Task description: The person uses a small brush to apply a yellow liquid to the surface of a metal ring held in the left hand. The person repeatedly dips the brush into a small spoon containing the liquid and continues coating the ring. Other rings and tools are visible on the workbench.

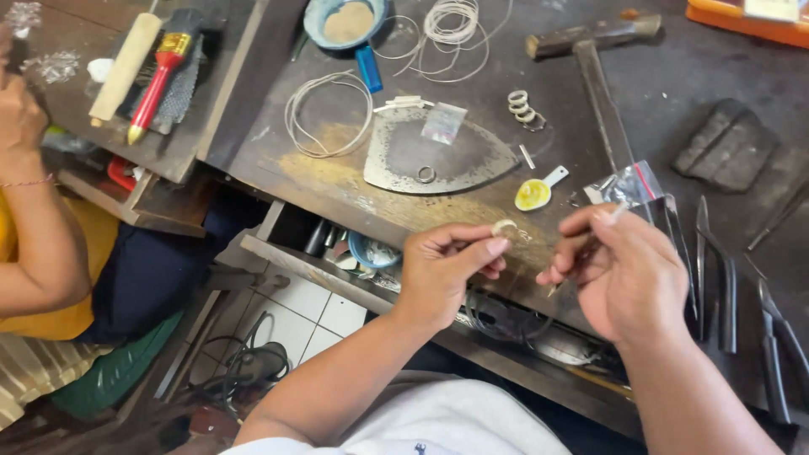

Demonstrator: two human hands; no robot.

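My left hand (445, 268) pinches a small pale metal ring (504, 227) between thumb and forefinger, held over the front edge of the dark workbench (674, 76). My right hand (624, 265) grips a thin pointed tool (581, 253) whose tip points down and left, close to the ring. Both hands hover above an open drawer (286, 248) holding tools and a small blue dish.
On the bench lie a grey fan-shaped metal plate (438, 156) with a ring on it, wire coils (324, 114), a hammer (590, 50), a yellow spoon (538, 192), a blue pan (345, 21) and pliers (716, 278) at right. Another person's arm (34, 227) is at far left.
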